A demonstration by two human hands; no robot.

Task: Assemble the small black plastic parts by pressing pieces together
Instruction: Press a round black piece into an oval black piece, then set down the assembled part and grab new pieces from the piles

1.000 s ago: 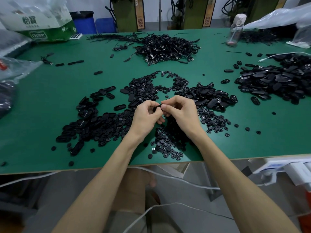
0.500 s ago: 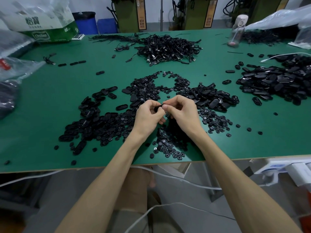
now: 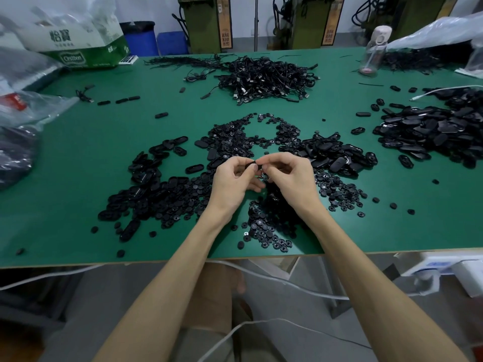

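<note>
Above the green tabletop (image 3: 86, 158), left hand (image 3: 231, 180) and right hand (image 3: 291, 176) pinch one small black plastic part (image 3: 257, 164) between curled fingers (image 3: 273, 160); pressing apparently underway, loose black pieces (image 3: 162, 194) on it await assembly.

matt green table top (image 3: 104, 158); black plastic parts (image 3: 156, 189), some faintly glossy; clear crinkled plastic bags (image 3: 34, 108); printed cardboard box (image 3: 78, 45).

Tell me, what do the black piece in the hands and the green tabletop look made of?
The black piece: likely moulded plastic, dull sheen like the heaps around it; the green tabletop: probably a matte rubbery mat over board; pale edge shows along the front.
</note>
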